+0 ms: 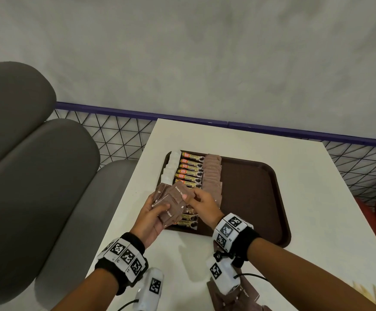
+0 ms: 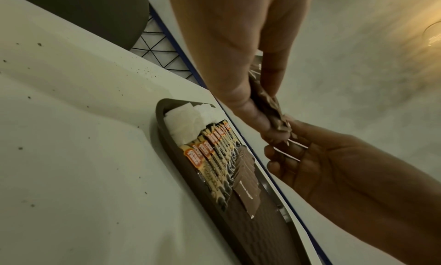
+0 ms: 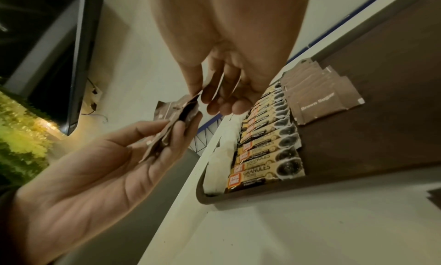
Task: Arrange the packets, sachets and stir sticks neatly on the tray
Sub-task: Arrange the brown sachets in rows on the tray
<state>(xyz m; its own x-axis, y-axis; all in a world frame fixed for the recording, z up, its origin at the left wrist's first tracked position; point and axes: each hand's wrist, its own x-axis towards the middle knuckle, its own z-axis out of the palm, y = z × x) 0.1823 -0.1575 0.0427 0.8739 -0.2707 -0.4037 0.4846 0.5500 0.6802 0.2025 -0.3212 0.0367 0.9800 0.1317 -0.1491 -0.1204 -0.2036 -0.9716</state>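
A brown tray (image 1: 249,198) lies on the white table. Along its left side run a column of white sachets (image 1: 170,167), a row of yellow-black coffee granule packets (image 1: 190,169) and a column of brown sugar sachets (image 1: 211,173). Above the tray's near left corner my left hand (image 1: 157,209) holds a fanned bundle of brown sugar sachets (image 1: 171,203). My right hand (image 1: 188,196) pinches one sachet at the bundle's right edge. The left wrist view shows the bundle (image 2: 267,107) edge-on, in the left hand's grip. In the right wrist view my right hand's fingertips (image 3: 205,97) close on a sachet.
The tray's right half is bare. More brown sugar sachets (image 1: 238,295) lie loose on the table under my right wrist. Pale stir sticks (image 1: 366,292) show blurred at the bottom right. Grey seat cushions (image 1: 25,176) stand left and a wire mesh rail (image 1: 115,131) behind.
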